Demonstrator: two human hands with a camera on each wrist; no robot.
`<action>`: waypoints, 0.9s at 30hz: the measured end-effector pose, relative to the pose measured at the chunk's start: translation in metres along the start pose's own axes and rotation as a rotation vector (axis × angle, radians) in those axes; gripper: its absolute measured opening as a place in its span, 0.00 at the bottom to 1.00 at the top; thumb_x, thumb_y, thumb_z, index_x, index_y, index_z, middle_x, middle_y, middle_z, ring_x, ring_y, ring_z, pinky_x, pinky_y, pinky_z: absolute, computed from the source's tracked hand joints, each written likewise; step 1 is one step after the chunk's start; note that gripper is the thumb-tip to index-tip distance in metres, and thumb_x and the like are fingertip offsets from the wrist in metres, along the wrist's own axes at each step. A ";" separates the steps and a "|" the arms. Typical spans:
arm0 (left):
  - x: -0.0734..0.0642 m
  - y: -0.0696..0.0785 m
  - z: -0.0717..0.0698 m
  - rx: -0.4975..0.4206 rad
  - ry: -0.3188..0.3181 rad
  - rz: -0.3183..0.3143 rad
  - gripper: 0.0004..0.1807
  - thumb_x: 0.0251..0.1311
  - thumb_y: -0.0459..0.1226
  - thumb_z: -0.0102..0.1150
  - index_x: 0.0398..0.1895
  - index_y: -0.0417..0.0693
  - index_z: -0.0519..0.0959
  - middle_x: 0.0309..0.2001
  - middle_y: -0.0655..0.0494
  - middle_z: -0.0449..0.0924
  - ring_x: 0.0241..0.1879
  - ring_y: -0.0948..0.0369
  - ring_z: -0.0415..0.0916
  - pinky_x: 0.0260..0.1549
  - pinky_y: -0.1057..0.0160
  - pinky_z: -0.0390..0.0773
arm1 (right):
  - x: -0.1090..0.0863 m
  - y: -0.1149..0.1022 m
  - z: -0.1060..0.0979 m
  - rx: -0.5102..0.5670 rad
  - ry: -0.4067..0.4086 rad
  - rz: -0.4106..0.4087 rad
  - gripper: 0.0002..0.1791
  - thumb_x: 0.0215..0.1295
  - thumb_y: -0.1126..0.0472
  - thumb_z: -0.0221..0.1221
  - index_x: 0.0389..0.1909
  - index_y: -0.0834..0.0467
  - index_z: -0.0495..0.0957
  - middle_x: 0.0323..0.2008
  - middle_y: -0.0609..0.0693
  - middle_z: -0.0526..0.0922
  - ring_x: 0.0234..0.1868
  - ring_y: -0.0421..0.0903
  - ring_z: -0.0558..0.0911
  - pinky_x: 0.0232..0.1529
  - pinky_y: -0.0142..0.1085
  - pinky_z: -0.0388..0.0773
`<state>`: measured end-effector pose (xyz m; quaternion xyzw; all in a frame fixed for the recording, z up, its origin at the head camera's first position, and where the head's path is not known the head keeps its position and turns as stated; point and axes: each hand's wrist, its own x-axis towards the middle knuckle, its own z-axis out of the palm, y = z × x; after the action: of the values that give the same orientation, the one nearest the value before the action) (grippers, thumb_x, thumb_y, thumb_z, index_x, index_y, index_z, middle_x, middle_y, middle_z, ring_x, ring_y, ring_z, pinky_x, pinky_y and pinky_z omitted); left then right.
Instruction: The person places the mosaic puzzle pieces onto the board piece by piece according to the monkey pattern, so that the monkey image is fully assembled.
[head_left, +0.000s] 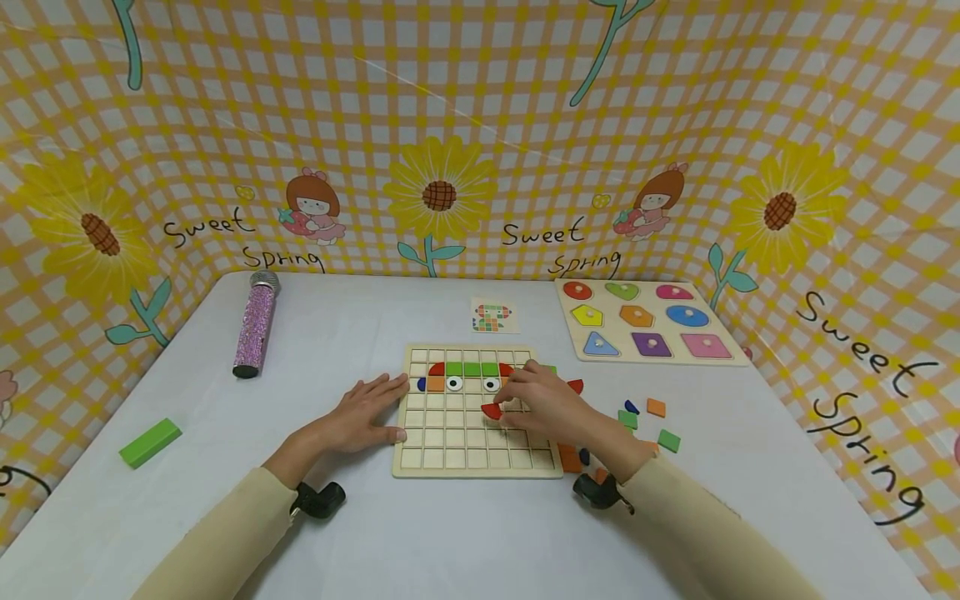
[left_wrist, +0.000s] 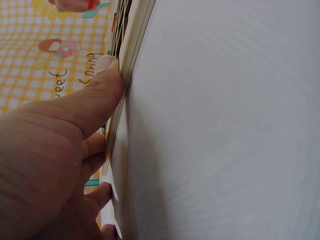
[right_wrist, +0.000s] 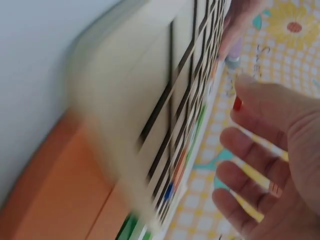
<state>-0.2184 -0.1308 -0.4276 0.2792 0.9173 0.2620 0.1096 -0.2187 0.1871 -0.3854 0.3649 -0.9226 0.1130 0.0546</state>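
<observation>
A wooden grid board (head_left: 442, 458) lies on the white table between both hands. Across its upper rows run red corner pieces, green squares (head_left: 472, 369), an orange square, a blue piece (head_left: 422, 384) and two eye tiles (head_left: 454, 383). My left hand (head_left: 360, 418) rests along the board's left edge, fingers extended; its thumb (left_wrist: 102, 82) touches the edge in the left wrist view. Above the middle right of the grid, my right hand (head_left: 551, 404) pinches a red rounded wedge piece (head_left: 491, 411) between thumb and index finger. That hand covers part of the board's right side.
Loose green (head_left: 670, 441), orange (head_left: 656, 407) and blue (head_left: 632, 407) pieces lie right of the board, some partly under my right forearm. A pattern card (head_left: 495, 317) sits behind it. A shape puzzle (head_left: 660, 361) stands back right; a glittery microphone (head_left: 255, 329) and green block (head_left: 150, 442) lie left.
</observation>
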 end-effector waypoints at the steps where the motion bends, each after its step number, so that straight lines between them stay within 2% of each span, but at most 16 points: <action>1: 0.000 0.000 0.000 -0.003 -0.001 -0.003 0.42 0.60 0.49 0.59 0.72 0.41 0.53 0.75 0.45 0.49 0.74 0.41 0.42 0.68 0.34 0.39 | 0.005 -0.004 0.001 -0.006 0.006 0.002 0.11 0.53 0.53 0.68 0.37 0.51 0.84 0.37 0.44 0.83 0.41 0.44 0.72 0.42 0.37 0.71; 8: 0.001 0.001 0.000 0.009 0.005 -0.009 0.42 0.60 0.49 0.58 0.73 0.42 0.54 0.75 0.46 0.50 0.74 0.42 0.42 0.69 0.34 0.40 | 0.034 -0.028 0.011 -0.032 0.023 0.055 0.11 0.53 0.52 0.68 0.36 0.51 0.85 0.38 0.46 0.84 0.40 0.45 0.73 0.42 0.37 0.71; 12: 0.001 0.002 0.000 0.009 0.001 -0.011 0.42 0.60 0.49 0.59 0.72 0.42 0.54 0.75 0.47 0.50 0.74 0.42 0.42 0.69 0.34 0.40 | 0.047 -0.037 0.014 -0.032 -0.002 0.103 0.12 0.54 0.52 0.67 0.37 0.52 0.85 0.37 0.46 0.83 0.37 0.44 0.71 0.38 0.35 0.69; 21: -0.001 0.001 0.000 0.008 0.001 -0.014 0.42 0.60 0.49 0.58 0.72 0.42 0.54 0.75 0.47 0.49 0.74 0.42 0.42 0.68 0.34 0.41 | 0.064 -0.045 0.024 0.008 -0.048 0.172 0.11 0.55 0.53 0.66 0.38 0.52 0.85 0.35 0.46 0.83 0.35 0.44 0.69 0.36 0.32 0.66; 27: -0.001 0.002 0.000 0.007 0.001 -0.015 0.42 0.60 0.49 0.59 0.72 0.42 0.54 0.75 0.47 0.49 0.74 0.43 0.42 0.69 0.34 0.40 | 0.070 -0.046 0.032 0.029 -0.073 0.215 0.11 0.55 0.53 0.66 0.38 0.51 0.85 0.36 0.45 0.82 0.37 0.44 0.69 0.37 0.33 0.66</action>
<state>-0.2169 -0.1304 -0.4263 0.2726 0.9203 0.2581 0.1101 -0.2381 0.1003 -0.3960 0.2683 -0.9560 0.1183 0.0031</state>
